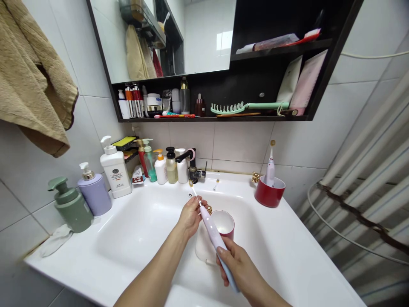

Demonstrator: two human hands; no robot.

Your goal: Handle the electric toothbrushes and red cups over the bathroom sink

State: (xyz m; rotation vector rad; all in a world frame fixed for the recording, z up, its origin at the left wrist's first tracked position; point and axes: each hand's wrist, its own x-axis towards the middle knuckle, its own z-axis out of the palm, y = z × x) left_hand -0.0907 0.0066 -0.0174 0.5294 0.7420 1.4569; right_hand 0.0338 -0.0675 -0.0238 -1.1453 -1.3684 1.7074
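An electric toothbrush (pixel 211 226) with a pink-to-blue handle slants over the white sink (pixel 140 230). My right hand (pixel 238 262) is wrapped round the lower part of its handle. At the upper end, my left hand (pixel 191 215) pinches the neck of the brush head with thumb and fingers. The brush tip (pixel 191 183) points away from me toward the faucet (pixel 192 166). Behind the handle, a red cup with a white inside (pixel 228 226) stands in the basin, beside a pale flat object (pixel 201 247) that is partly hidden.
At the right rear corner, another red cup (pixel 270 196) holds a second electric toothbrush (pixel 270 168). Pump bottles, among them a green one (pixel 73 209) and a purple one (pixel 95 194), line the left and back rim. A dark shelf (pixel 220 119) overhangs the back.
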